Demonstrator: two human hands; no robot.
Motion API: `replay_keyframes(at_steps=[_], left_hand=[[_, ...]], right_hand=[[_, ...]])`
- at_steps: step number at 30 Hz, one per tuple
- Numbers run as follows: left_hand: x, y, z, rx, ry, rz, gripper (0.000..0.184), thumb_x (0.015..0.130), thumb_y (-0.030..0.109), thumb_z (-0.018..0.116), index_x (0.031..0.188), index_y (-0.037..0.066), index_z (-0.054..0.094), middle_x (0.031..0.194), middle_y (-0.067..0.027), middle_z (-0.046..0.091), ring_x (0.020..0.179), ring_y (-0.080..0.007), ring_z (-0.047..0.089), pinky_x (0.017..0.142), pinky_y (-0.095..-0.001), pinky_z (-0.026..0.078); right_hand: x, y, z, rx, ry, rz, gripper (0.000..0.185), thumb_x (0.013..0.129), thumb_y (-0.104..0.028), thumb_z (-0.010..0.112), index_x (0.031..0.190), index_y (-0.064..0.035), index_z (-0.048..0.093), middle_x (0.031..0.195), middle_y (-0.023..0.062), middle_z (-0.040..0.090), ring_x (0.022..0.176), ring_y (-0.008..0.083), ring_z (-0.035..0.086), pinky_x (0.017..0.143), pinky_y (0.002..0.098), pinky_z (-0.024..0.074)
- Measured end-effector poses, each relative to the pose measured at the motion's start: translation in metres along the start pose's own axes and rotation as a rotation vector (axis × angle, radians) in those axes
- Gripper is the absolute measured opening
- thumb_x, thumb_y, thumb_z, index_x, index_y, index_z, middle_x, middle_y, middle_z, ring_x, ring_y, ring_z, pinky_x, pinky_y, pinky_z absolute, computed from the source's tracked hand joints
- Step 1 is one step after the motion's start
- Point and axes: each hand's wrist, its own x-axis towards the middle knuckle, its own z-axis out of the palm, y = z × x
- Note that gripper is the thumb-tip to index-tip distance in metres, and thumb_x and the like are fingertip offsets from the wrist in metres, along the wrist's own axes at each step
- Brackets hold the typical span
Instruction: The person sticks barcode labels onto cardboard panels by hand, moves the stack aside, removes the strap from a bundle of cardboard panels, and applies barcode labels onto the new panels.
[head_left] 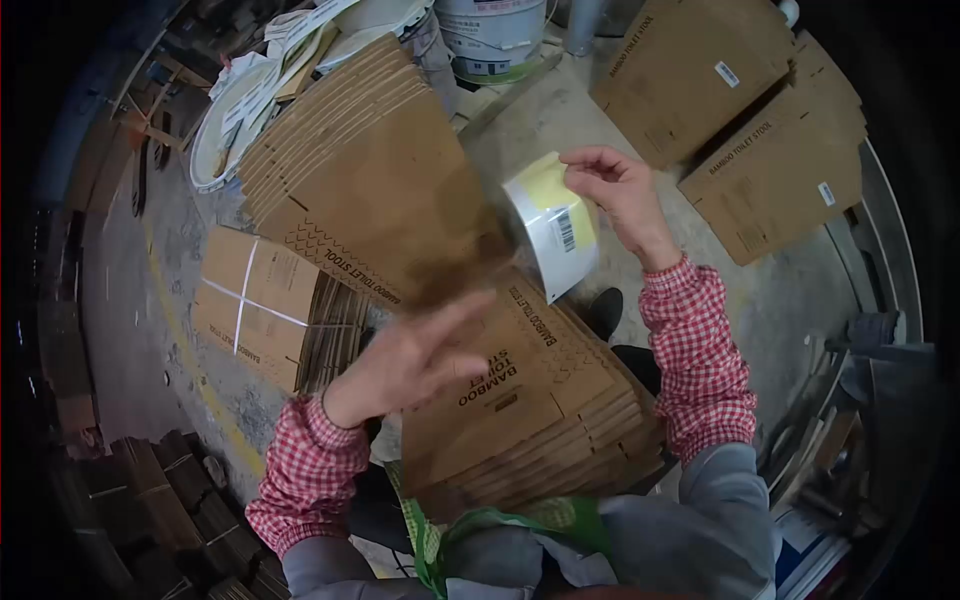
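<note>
My right hand (622, 190) pinches the top edge of a yellow and white label strip (570, 250) between thumb and fingers. A barcode shows on the strip, which curves downward in front of a stack of flat cardboard boxes. My left hand (415, 362), blurred at the fingertips, is over the folded boxes with its fingers stretched out and nothing visible in them. Below it is a stack of flat boxes (525, 390) printed "BAMBOO TOILET STOOL", near my lap. Another fanned stack of flat boxes (380, 180) lies beyond, touching or overlapping it; I cannot tell which.
Two piles of labelled flat boxes (700, 80) (785, 165) stand at the upper right. A strapped bundle of cardboard (255, 305) sits on the floor at left. Behind are a paint bucket (490, 40) and a white tub (208, 150). More bundles (170, 500) lie lower left.
</note>
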Motion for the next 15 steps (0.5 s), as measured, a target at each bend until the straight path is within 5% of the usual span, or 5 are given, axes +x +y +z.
replay_keyframes(at_steps=[1,3,5,11,15], left_hand=[[0.013,-0.004,0.007,0.165,0.280,0.066,0.064,0.088,0.029,0.063,0.142,0.009,0.034,0.114,-0.0168,0.061,0.097,-0.0261,0.060,0.084,-0.0336,0.048],[0.033,-0.005,0.021,0.178,0.404,0.032,0.063,0.088,0.019,0.063,0.143,0.010,0.032,0.121,-0.0150,0.057,0.104,-0.0225,0.057,0.087,-0.0328,0.046],[0.051,0.005,0.038,-0.968,0.476,0.020,0.060,0.089,0.008,0.061,0.142,0.012,0.033,0.117,-0.0137,0.060,0.099,-0.0178,0.060,0.084,-0.0299,0.048],[0.057,0.021,0.057,-1.189,0.644,0.045,0.049,0.084,-0.005,0.060,0.130,0.001,0.046,0.109,-0.0097,0.063,0.097,-0.0122,0.060,0.084,-0.0254,0.048],[0.049,0.020,0.060,-1.169,0.617,0.035,0.046,0.084,-0.002,0.063,0.127,-0.001,0.049,0.109,-0.0105,0.063,0.097,-0.0130,0.061,0.084,-0.0249,0.048]], right_hand=[[-0.012,-0.011,0.008,0.053,-0.013,-0.015,0.022,0.081,-0.005,0.067,0.102,0.0018,0.064,0.089,0.0017,0.063,0.079,0.0078,0.058,0.074,0.0207,0.0472],[-0.025,-0.016,0.020,0.135,-0.033,-0.064,0.021,0.083,-0.004,0.065,0.102,0.0030,0.063,0.089,0.0027,0.063,0.080,0.0073,0.058,0.072,0.0206,0.0485],[-0.038,-0.023,0.031,0.120,-0.024,-0.082,0.021,0.084,-0.005,0.064,0.104,0.0022,0.063,0.091,0.0024,0.063,0.081,0.0077,0.058,0.074,0.0209,0.0485],[-0.055,-0.029,0.022,0.377,-0.432,-0.142,0.032,0.093,-0.003,0.043,0.123,0.0012,0.054,0.125,0.0118,0.057,0.110,0.0179,0.057,0.091,0.0301,0.0489],[-0.067,-0.020,0.028,-0.045,-0.322,-0.331,0.031,0.085,0.003,0.059,0.116,-0.0032,0.060,0.107,0.0091,0.063,0.099,0.0190,0.062,0.085,0.0292,0.0506]])
